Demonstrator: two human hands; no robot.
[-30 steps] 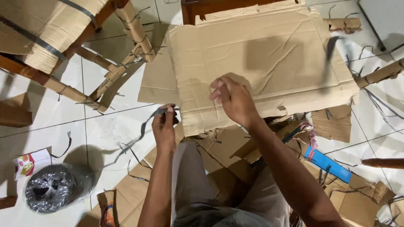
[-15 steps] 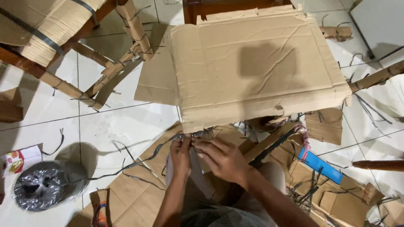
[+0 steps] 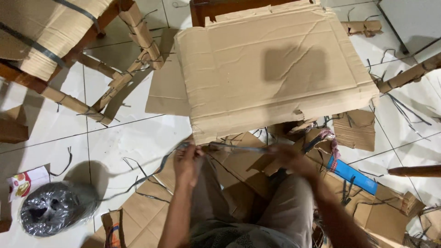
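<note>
A large creased cardboard sheet (image 3: 271, 69) lies over a wooden frame in front of me. Just below its near edge my left hand (image 3: 187, 161) and my right hand (image 3: 288, 158) each grip a thin dark plastic strap (image 3: 239, 148), which runs taut between them. The strap trails left from my left hand across the tiles toward a grey strap roll (image 3: 53, 207). My right hand is blurred. My knees in grey trousers (image 3: 257, 216) sit under both hands.
Cardboard-wrapped wooden legs (image 3: 119, 82) lean at the upper left, another (image 3: 409, 76) at the right. Cardboard scraps and cut strap bits litter the white tiles. A blue flat object (image 3: 353, 175) lies at the right, a small printed packet (image 3: 23, 181) at the left.
My hands, close together at my lap half a second ago, have pulled apart, stretching the strap between them. One second ago my right hand rested on the cardboard sheet.
</note>
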